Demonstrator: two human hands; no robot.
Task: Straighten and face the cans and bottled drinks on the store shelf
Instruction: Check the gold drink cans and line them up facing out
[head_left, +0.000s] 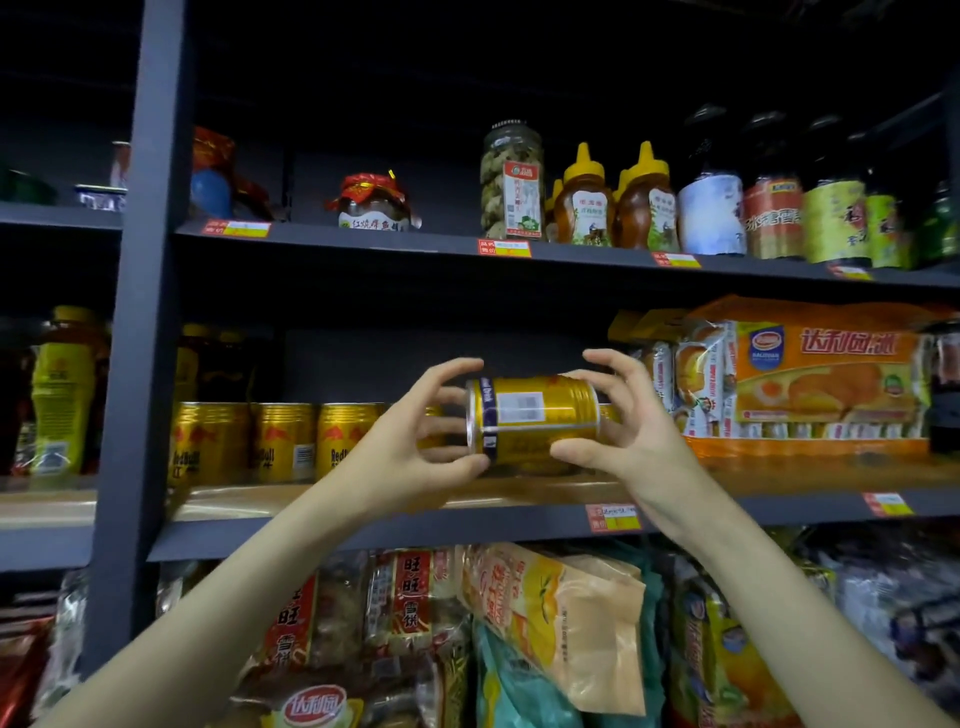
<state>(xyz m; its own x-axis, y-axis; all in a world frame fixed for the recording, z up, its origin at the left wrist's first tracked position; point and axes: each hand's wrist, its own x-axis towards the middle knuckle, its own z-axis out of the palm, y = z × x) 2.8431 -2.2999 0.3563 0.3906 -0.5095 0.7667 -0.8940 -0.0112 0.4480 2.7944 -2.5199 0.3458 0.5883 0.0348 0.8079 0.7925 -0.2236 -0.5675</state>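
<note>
While hands (524, 431) hold can (532, 418), upright cans (283, 441) left

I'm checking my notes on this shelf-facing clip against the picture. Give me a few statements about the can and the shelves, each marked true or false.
1. The gold can lies sideways between both hands. True.
2. Only the left hand touches it. False: the right hand grips its other end.
3. Gold Red Bull cans stand upright on the middle shelf, left of the held can. True.
4. The honey bottles have red caps. False: yellow caps.
5. The orange cake box sits on the top shelf. False: the middle shelf.
</note>
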